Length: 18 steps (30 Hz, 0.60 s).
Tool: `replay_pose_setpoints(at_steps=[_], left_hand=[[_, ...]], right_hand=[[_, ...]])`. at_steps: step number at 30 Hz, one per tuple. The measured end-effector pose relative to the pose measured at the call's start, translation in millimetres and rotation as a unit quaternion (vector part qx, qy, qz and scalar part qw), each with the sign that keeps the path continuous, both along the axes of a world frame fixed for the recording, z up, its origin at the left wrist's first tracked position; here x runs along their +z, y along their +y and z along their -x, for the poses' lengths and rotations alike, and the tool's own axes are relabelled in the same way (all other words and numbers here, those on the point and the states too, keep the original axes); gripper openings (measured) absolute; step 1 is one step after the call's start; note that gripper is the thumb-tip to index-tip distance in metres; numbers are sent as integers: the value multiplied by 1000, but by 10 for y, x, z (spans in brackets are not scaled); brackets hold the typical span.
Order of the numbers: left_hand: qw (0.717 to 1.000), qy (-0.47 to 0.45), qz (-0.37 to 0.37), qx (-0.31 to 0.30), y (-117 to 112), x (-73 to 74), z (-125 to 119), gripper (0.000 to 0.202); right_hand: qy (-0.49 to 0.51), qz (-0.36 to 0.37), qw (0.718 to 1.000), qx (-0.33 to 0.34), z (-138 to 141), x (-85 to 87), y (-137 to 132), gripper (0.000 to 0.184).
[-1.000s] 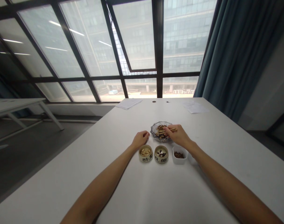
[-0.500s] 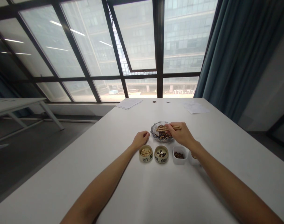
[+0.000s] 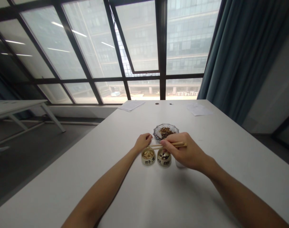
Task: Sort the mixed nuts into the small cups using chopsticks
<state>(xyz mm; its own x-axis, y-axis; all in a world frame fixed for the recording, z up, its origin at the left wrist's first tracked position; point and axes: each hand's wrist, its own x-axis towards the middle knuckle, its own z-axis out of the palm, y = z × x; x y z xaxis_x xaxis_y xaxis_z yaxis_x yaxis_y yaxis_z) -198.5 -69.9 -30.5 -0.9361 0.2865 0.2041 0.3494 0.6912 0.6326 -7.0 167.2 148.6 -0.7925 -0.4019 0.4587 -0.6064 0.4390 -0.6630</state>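
Note:
My right hand (image 3: 180, 147) grips a pair of wooden chopsticks (image 3: 156, 145). Their tips point left, over the far rim of a small bowl (image 3: 148, 162) with pale, peanut-like pieces (image 3: 148, 154) in it. Whether the tips pinch anything is too small to tell. A matching bowl (image 3: 163, 162) with dark seeds and a few light pieces stands under the chopsticks, beside my fingers. Loosely curled, my left hand (image 3: 143, 142) rests on the table just left of a clear glass bowl (image 3: 156, 134) of mixed brown nuts or seeds (image 3: 166, 132); nothing shows in it.
Behind my right hand a white square container (image 3: 180, 164) is mostly hidden. Papers lie on the white table (image 3: 135, 196) at the far left (image 3: 131, 105) and far right (image 3: 199, 109). Windows rise beyond, with a blue curtain (image 3: 227, 63) on the right.
My right hand has come back from the glass bowl toward me, bringing the chopstick tips over the left small bowl. It now covers the white containers. My left hand has stayed put.

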Motion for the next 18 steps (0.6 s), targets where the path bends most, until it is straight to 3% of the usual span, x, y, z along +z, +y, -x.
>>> replay_pose_setpoints(at_steps=[4,9,14,18], left_hand=[[1000,4,-3,-1,0,18,-8,31],[1000,2,-5,0,0,19,-17,31],[1000,-4,-4,0,-4,-7,11,29],[1000,-3,-2,-2,-9,-14,26,28]], right_hand=[[-34,1,999,20,73,-82,-35,42],[-53,67,996,4,155,-51,71,37],[1,157,984,-90,324,-15,329,40],[15,198,969,-148,591,-124,511,44]])
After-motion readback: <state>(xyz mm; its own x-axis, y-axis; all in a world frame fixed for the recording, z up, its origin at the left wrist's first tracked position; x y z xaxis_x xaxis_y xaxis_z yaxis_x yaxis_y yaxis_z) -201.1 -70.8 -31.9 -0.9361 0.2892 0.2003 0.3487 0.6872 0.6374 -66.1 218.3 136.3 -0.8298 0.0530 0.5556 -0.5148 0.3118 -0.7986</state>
